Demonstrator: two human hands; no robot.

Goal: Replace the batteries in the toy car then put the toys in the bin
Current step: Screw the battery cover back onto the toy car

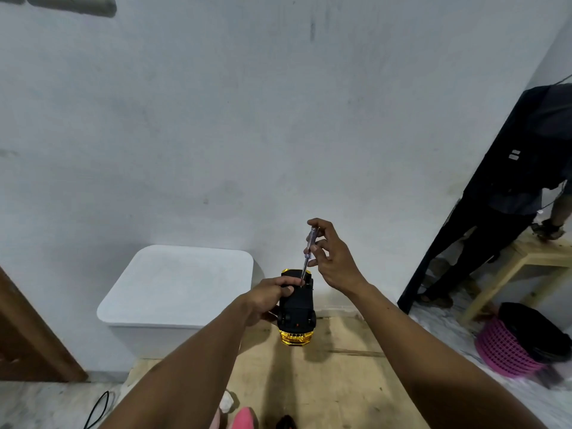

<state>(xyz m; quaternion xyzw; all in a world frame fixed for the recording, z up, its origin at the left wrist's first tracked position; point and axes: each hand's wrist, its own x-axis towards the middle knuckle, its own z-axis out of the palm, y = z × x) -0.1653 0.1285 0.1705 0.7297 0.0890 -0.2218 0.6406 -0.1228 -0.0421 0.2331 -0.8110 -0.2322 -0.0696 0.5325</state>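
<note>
The toy car [296,308], gold with a black underside, is turned belly-up above the wooden table [334,382]. My left hand [268,300] grips it from the left side. My right hand [332,258] pinches a clear-handled screwdriver [309,250], held nearly upright. Its tip touches the car's underside near the far end. A white bin [179,286] with its lid on stands to the left of the car, against the wall.
A person in dark clothes [507,181] stands at the right beside a pale wooden stool [523,258]. A pink basket [507,351] lies on the floor below it. Pink and white items [244,418] sit at the table's near edge. A black cable [99,408] lies lower left.
</note>
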